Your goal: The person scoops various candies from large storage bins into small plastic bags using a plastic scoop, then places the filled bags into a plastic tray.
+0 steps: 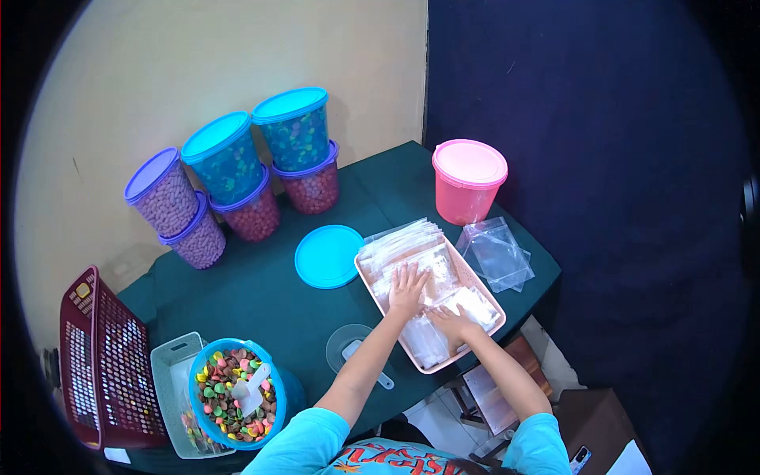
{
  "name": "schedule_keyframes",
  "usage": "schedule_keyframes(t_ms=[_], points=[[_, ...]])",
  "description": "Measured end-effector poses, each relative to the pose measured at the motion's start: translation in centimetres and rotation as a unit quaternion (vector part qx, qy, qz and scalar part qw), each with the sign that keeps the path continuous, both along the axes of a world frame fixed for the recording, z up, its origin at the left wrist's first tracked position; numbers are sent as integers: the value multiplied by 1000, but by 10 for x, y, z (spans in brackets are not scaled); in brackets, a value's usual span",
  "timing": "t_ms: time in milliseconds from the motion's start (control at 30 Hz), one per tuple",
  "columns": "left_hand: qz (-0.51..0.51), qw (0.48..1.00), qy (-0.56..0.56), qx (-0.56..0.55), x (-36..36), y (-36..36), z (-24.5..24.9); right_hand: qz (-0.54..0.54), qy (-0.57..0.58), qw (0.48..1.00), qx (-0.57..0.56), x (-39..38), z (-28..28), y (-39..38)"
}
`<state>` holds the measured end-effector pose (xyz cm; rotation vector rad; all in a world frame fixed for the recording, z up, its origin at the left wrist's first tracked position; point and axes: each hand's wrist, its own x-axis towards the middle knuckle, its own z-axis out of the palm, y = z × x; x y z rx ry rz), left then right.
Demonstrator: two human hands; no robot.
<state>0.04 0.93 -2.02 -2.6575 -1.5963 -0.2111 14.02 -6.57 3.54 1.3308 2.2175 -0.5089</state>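
Note:
My left hand lies flat with fingers spread on clear plastic packets stacked in a light pink basket. Lower right of it, my right hand rests with outstretched fingers on more packets in the same basket. Neither hand is closed around anything. Beside the basket's right side lie several flat clear plastic bags. A round blue lid is on the table to the left. Under my left forearm, a clear round disc and a white-handled item are partly hidden.
A blue tub of colourful candies holds a white scoop. Next to it stand a pale green basket and a maroon basket. Stacked lidded tubs line the wall. A pink lidded tub stands at the far corner.

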Motion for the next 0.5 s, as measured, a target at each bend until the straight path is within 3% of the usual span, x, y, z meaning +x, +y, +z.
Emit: schedule_keyframes(t_ms=[167, 367, 433, 500], points=[[-14, 998, -11, -65, -5, 1, 10, -14, 54, 998, 28, 15, -3, -7], [-24, 996, 64, -51, -6, 8, 6, -9, 66, 997, 25, 21, -6, -2], [-15, 990, 83, -111, -4, 2, 26, -5, 61, 998, 18, 23, -11, 3], [-22, 991, 90, -100, -5, -4, 38, 7, 73, 997, 11, 23, -12, 6]])
